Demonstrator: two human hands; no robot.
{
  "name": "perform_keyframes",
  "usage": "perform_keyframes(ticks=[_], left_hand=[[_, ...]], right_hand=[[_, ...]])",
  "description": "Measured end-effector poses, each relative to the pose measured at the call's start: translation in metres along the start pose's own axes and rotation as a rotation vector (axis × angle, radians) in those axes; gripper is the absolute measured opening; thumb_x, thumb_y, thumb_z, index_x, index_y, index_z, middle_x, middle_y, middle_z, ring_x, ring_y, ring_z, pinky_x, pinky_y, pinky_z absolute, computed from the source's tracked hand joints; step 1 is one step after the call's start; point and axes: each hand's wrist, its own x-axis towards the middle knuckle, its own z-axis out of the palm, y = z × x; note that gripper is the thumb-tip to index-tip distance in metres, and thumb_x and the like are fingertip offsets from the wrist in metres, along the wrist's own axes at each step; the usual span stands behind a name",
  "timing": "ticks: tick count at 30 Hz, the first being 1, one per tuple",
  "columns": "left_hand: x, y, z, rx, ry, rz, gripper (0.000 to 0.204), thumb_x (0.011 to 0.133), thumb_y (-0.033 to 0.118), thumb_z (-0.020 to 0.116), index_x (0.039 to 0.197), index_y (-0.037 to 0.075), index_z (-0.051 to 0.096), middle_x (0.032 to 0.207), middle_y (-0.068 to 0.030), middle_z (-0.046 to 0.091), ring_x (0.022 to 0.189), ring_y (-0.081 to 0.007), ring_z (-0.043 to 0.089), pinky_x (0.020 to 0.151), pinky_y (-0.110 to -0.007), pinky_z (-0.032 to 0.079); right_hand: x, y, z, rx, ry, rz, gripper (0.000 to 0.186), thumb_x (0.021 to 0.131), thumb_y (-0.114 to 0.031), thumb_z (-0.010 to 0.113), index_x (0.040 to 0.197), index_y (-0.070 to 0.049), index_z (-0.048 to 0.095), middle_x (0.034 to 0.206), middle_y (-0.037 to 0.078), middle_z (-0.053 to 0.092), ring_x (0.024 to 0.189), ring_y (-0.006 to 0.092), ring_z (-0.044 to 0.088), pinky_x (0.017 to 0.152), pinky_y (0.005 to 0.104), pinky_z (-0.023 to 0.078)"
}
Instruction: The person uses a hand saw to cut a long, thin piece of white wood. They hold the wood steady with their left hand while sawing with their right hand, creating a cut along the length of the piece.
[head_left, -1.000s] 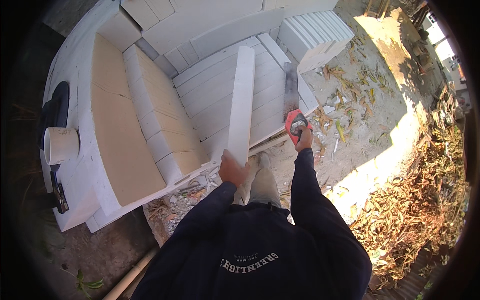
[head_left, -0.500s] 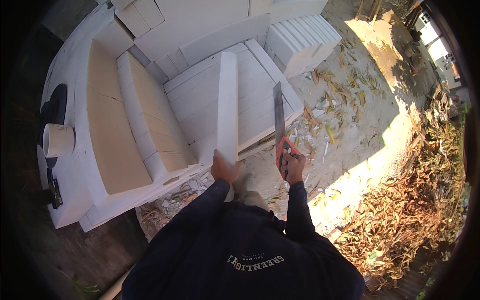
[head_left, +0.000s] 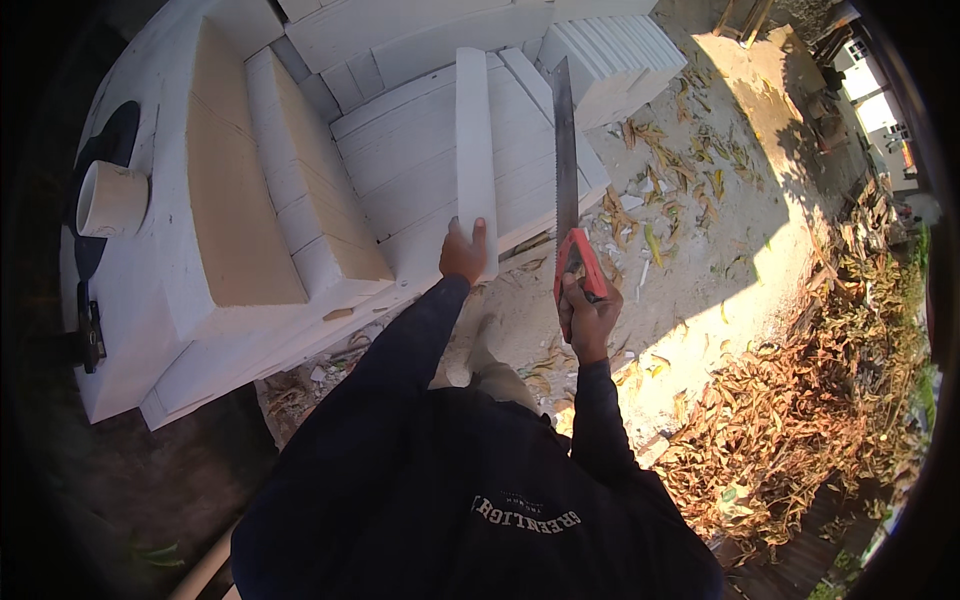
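Observation:
A long, narrow white strip lies over the white block platform, its near end at the front edge. My left hand is closed round that near end, thumb on top and fingers along the left side. In my right hand is a handsaw, gripped by its red and black handle. Its dark blade points away from me, right of the strip and apart from it, with the toothed edge to the left.
Thin white slabs stand stacked at the far right of the platform. Stepped white blocks rise on the left. A white cylindrical container rests beside a flat black object. Dry leaves are heaped at the right.
My left hand and the strip have moved forward, away from me. The saw has gone forward too, its blade now more upright in view. My view has shifted slightly.

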Motion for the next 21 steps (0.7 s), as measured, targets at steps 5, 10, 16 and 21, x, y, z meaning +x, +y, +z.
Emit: perform_keyframes(ticks=[5, 10, 16, 21], left_hand=[[-0.003, -0.049, -0.038, -0.342, -0.360, -0.087, 0.059, 0.104, 0.034, 0.054, 0.149, -0.003, 0.048, 0.106, -0.0197, 0.075, 0.092, -0.0266, 0.071, 0.085, -0.041, 0.054], [-0.001, -0.051, -0.042, -0.301, -0.350, 0.024, 0.054, 0.102, 0.036, 0.057, 0.138, -0.005, 0.057, 0.102, -0.0221, 0.075, 0.091, -0.0354, 0.072, 0.086, -0.043, 0.054], [0.008, -0.042, -0.024, -0.105, -0.303, 0.109, 0.059, 0.097, 0.044, 0.064, 0.130, -0.004, 0.060, 0.108, -0.0285, 0.073, 0.105, -0.0443, 0.069, 0.091, -0.046, 0.053], [0.021, -0.059, -0.010, -0.140, -0.212, 0.196, 0.069, 0.096, 0.044, 0.068, 0.139, -0.007, 0.052, 0.112, -0.0282, 0.072, 0.107, -0.0408, 0.070, 0.093, -0.044, 0.053]], right_hand=[[-0.081, 0.019, 0.029, -0.273, -0.060, -0.063, 0.052, 0.090, -0.008, 0.072, 0.140, 0.001, 0.060, 0.092, 0.010, 0.072, 0.076, 0.0133, 0.067, 0.069, 0.0282, 0.054], [-0.147, 0.049, 0.066, -0.320, -0.021, -0.104, 0.053, 0.089, -0.007, 0.066, 0.141, 0.000, 0.060, 0.117, 0.021, 0.074, 0.108, 0.0218, 0.072, 0.091, 0.0338, 0.055], [-0.165, 0.058, 0.074, -0.396, 0.024, -0.097, 0.053, 0.088, -0.005, 0.064, 0.141, -0.001, 0.059, 0.118, 0.025, 0.071, 0.108, 0.0299, 0.074, 0.087, 0.0347, 0.056], [-0.166, 0.065, 0.075, -0.388, -0.012, -0.079, 0.055, 0.088, -0.004, 0.064, 0.142, -0.002, 0.058, 0.114, 0.026, 0.072, 0.104, 0.0320, 0.075, 0.082, 0.0355, 0.057]])
